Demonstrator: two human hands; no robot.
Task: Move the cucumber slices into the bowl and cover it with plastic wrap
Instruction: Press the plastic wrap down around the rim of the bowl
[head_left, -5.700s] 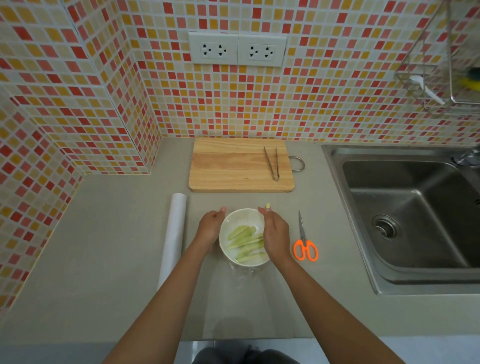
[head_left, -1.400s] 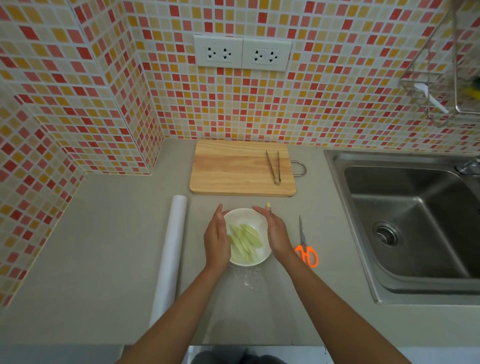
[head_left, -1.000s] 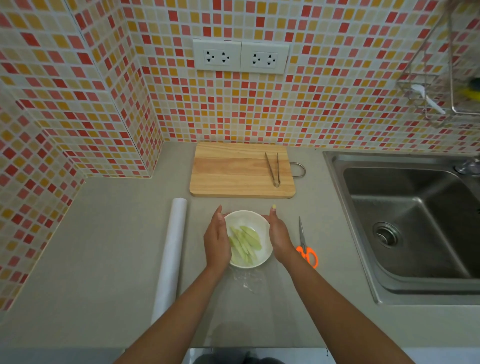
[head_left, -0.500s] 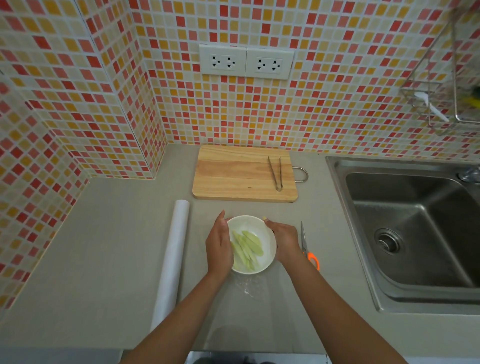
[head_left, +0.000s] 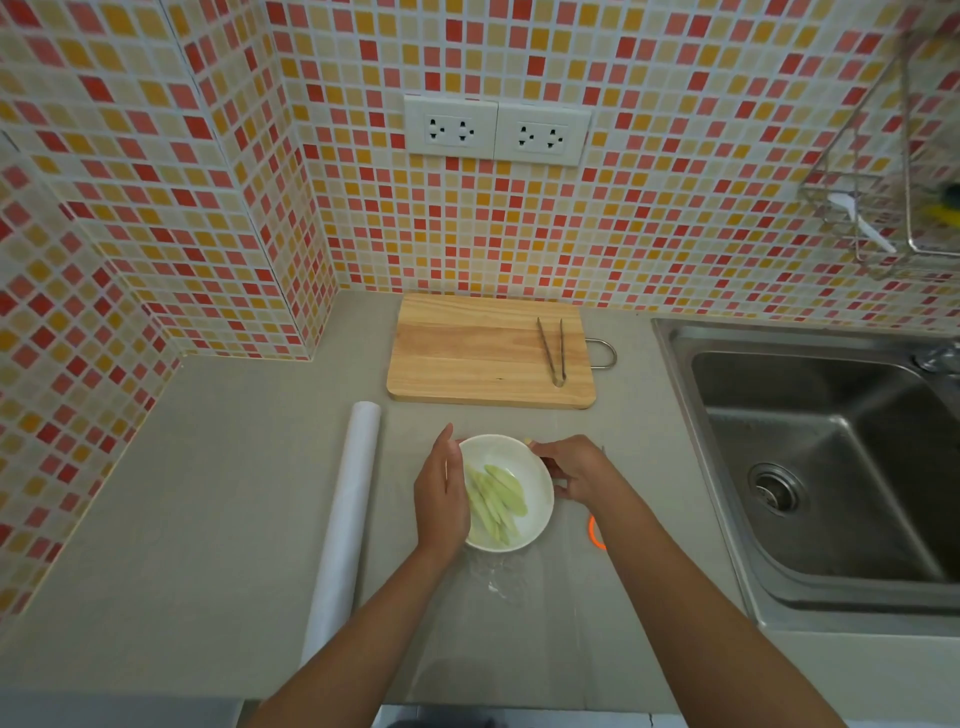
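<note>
Since the cucumber slices (head_left: 496, 499) already lie in the white bowl (head_left: 537, 470), only the covering is left, and both hands are at work on it. That bowl stands on the grey countertop (head_left: 208, 519), just in front of the wooden cutting board (head_left: 483, 353). A clear sheet of plastic wrap (head_left: 511, 577) seems to pass over or under the bowl and trails toward the person in a wrinkled, shiny tail; whether it already seals the rim I cannot tell. The left hand (head_left: 440, 493) lies flat and open-fingered against the bowl's left side, probably pressing film to the wall. The right hand (head_left: 574, 473) is curled at the right rim, fingers bent as if pinching or tucking wrap there; what it actually grips is not clear. Two-sided contact probably keeps the light bowl from sliding while the film is pulled taut.

Left of the bowl lies the white wrap roll (head_left: 348, 519), set aside within reach. An orange scissors handle (head_left: 595, 532) peeks out beside the right forearm. Metal tongs (head_left: 553, 351) rest on the board, well clear. The steel sink (head_left: 810, 467) is off to the right.
</note>
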